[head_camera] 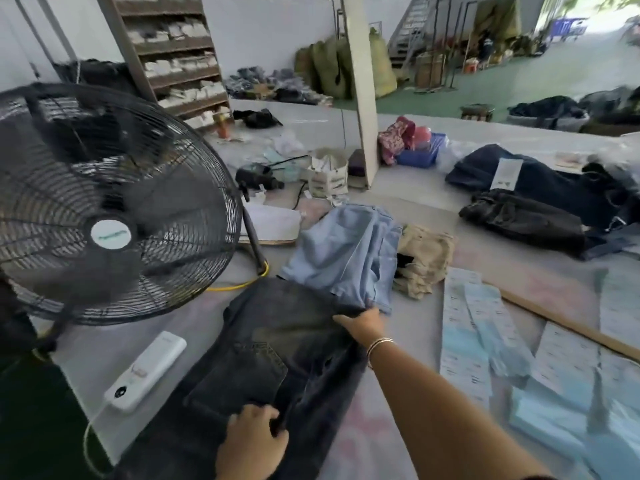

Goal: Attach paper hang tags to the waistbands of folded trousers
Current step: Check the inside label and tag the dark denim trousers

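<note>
Dark washed jeans (277, 348) lie lengthwise on the table in front of me, back pocket up. My left hand (254, 434) grips their near fabric by the pocket. At their far end my right hand (363, 323), with bangles on the wrist, holds the edge where they meet folded light blue jeans (346, 254). Strips of white and pale blue paper hang tags (467, 327) lie spread to the right. A khaki folded garment (424, 258) sits just beyond the tags.
A big black floor fan (104, 202) stands close at the left, a white power bank (145, 370) beside it. Dark jeans with a tag (540, 192) are piled at the far right. A wooden stick (568, 323), a white post (360, 81) and clutter lie beyond.
</note>
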A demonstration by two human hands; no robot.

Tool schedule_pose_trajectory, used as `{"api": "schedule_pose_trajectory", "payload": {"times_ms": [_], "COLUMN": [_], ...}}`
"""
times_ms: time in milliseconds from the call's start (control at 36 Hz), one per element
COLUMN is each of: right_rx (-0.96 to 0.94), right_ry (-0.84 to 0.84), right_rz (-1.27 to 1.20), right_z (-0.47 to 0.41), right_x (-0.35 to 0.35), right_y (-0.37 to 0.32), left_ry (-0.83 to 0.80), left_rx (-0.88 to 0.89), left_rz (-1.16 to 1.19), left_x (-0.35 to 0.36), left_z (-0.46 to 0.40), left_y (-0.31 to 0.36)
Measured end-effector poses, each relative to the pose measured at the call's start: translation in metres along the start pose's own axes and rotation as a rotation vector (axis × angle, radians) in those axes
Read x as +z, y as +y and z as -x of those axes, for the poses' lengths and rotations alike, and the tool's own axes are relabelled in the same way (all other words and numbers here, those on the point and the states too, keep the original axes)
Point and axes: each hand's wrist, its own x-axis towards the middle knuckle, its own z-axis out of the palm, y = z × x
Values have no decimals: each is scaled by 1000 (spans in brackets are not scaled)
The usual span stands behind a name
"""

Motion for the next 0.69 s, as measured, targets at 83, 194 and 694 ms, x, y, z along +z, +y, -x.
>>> {"api": "schedule_pose_trajectory", "payload": {"times_ms": [83, 194, 694], "right_rx": [-60, -312, -806], "right_ry": [-74, 12, -438], "right_rz": [130, 362, -668], "right_z": [-2, 17, 203], "right_x": [6, 3, -172], "right_y": [-4, -24, 13], "left_ry": [21, 123, 396], "left_rx": [28, 174, 968], "left_rz": [-9, 12, -582], "left_x": [-1, -26, -273], "left_z": [-2, -10, 135], "left_y": [-1, -5, 202]}}
